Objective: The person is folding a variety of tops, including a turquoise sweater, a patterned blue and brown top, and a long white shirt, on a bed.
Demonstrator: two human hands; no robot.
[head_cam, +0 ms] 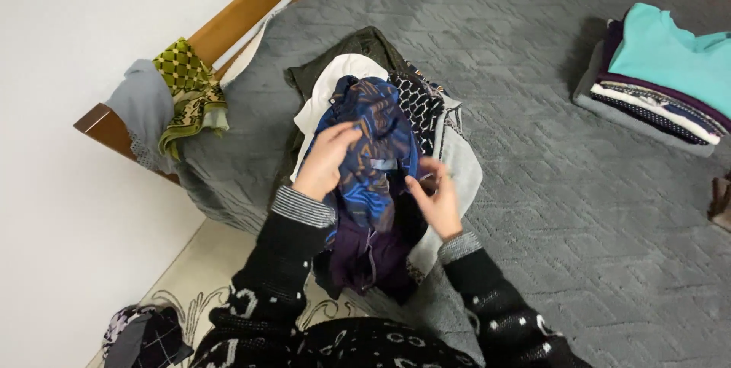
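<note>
**Blue garment in both hands**

My left hand [329,161] grips the blue patterned garment [373,147], and my right hand [435,197] pinches its lower edge. The garment sits atop the clothes pile [396,208] on the grey bed [548,147]. A folded stack [659,79] lies well right of the pile.
</note>
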